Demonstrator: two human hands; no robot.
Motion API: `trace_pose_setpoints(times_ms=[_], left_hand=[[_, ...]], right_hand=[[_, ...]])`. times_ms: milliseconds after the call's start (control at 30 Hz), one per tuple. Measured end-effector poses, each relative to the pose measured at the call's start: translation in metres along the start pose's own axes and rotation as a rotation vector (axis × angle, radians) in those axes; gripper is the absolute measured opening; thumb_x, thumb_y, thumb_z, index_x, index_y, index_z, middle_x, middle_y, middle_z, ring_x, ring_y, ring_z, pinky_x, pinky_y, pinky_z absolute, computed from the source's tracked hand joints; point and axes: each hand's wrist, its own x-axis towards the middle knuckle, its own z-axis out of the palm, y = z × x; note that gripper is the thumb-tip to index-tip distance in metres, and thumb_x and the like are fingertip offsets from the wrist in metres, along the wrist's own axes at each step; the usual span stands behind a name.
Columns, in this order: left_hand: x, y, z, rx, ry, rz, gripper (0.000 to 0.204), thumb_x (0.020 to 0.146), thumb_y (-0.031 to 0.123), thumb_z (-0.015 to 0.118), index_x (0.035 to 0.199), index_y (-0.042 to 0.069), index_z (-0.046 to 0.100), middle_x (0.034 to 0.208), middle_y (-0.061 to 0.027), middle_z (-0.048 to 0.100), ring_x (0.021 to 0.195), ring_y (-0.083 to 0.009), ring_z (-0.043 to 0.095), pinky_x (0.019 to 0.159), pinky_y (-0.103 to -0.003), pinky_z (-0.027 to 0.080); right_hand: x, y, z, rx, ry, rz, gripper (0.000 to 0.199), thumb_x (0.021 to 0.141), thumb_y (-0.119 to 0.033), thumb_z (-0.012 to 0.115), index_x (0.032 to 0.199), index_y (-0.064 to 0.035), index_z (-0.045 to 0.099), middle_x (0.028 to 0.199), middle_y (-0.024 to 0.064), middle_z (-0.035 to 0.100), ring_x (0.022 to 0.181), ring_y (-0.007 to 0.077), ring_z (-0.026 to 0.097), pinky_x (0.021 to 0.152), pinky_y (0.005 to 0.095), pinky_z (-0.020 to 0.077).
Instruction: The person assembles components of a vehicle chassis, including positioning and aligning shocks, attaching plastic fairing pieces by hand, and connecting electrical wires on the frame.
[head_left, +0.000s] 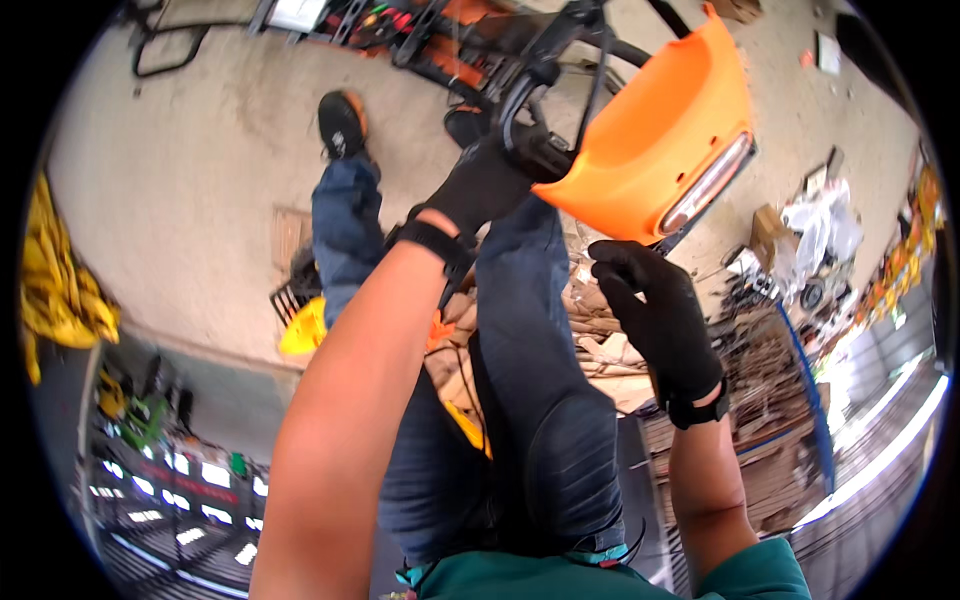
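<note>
Orange plastic fender panel with inset light strip looks light, stiff, smooth-skinned; gloved left hand clamps its inner edge, gloved right hand open-fingered beneath lower rim, likely best support.

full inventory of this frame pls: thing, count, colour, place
Orange moulded plastic cover with a long clear lens strip: 1, orange, upper centre-right, held up.
Black handlebar and cables: 1 set, black, top centre behind the cover.
Flattened brown cardboard pile: 1 pile, brown, right of the legs.
Crumpled yellow sheet: 1, yellow, left edge.
Yellow object: 1, by the left knee; kind unclear.
Grey concrete floor: grey, upper half.
Blue jeans legs: 2, centre.
Black shoes: 2, top centre.
Left hand: black glove, gripping at the cover's left edge.
Right hand: black glove, under the cover, fingertips at its lower edge.
</note>
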Motion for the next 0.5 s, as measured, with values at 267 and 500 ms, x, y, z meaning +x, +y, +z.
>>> trace_pose_setpoints(times_ms=[267, 500], left_hand=[[-0.018, 0.026, -0.052, -0.258, -0.428, -0.318, 0.021, 0.096, 0.013, 0.055, 0.111, -0.001, 0.061, 0.104, -0.0075, 0.068, 0.100, -0.0146, 0.063, 0.090, -0.030, 0.049], [-0.042, 0.104, -0.084, -0.402, -0.062, -0.148, 0.021, 0.099, 0.013, 0.054, 0.112, -0.002, 0.061, 0.099, -0.0065, 0.066, 0.083, -0.0088, 0.062, 0.077, -0.024, 0.050]], right_hand=[[-0.002, 0.043, 0.066, 1.412, 0.196, 0.316, 0.028, 0.101, -0.027, 0.054, 0.116, -0.0051, 0.059, 0.103, 0.0086, 0.064, 0.095, 0.0192, 0.062, 0.090, 0.0339, 0.0512], [0.011, 0.032, 0.097, 2.005, 0.424, 0.229, 0.037, 0.101, -0.040, 0.052, 0.114, -0.0062, 0.058, 0.110, 0.0129, 0.066, 0.107, 0.0288, 0.063, 0.097, 0.0419, 0.0506]])
